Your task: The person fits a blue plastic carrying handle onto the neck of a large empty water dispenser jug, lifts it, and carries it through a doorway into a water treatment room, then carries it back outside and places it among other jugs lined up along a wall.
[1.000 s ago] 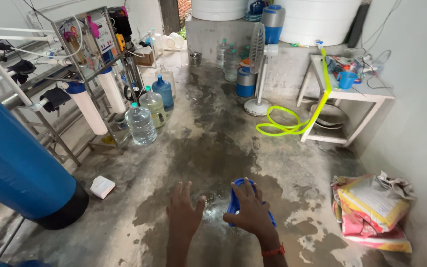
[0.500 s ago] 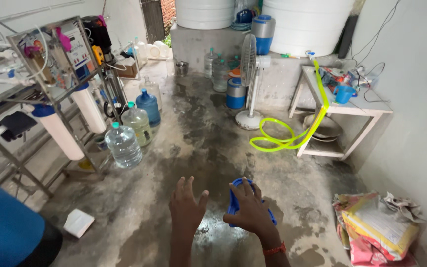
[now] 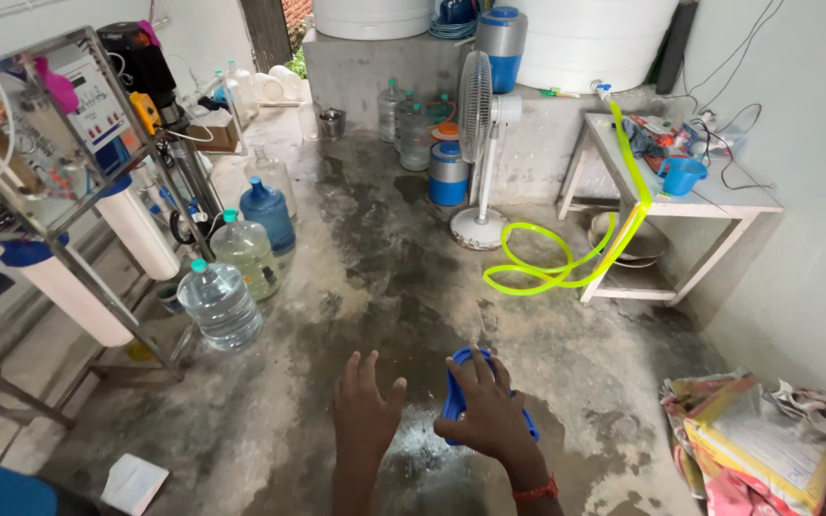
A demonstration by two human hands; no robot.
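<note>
Low over the wet concrete floor [image 3: 375,287], the right hand [image 3: 489,413] grips a blue plastic piece [image 3: 461,382], its fingers wrapped over the rim. Just beside it, the left hand [image 3: 363,409] is open with fingers spread, holding nothing and not touching the blue piece. Ahead and to the left of the hands stand three large water bottles [image 3: 222,304] beside a metal filter rack [image 3: 59,162]. Farther ahead is a pedestal fan [image 3: 478,143]. Ahead to the right, a yellow-green hose [image 3: 566,268] trails off a white worktop [image 3: 719,196]. Near the right hand lies a pile of sacks [image 3: 757,440].
</note>
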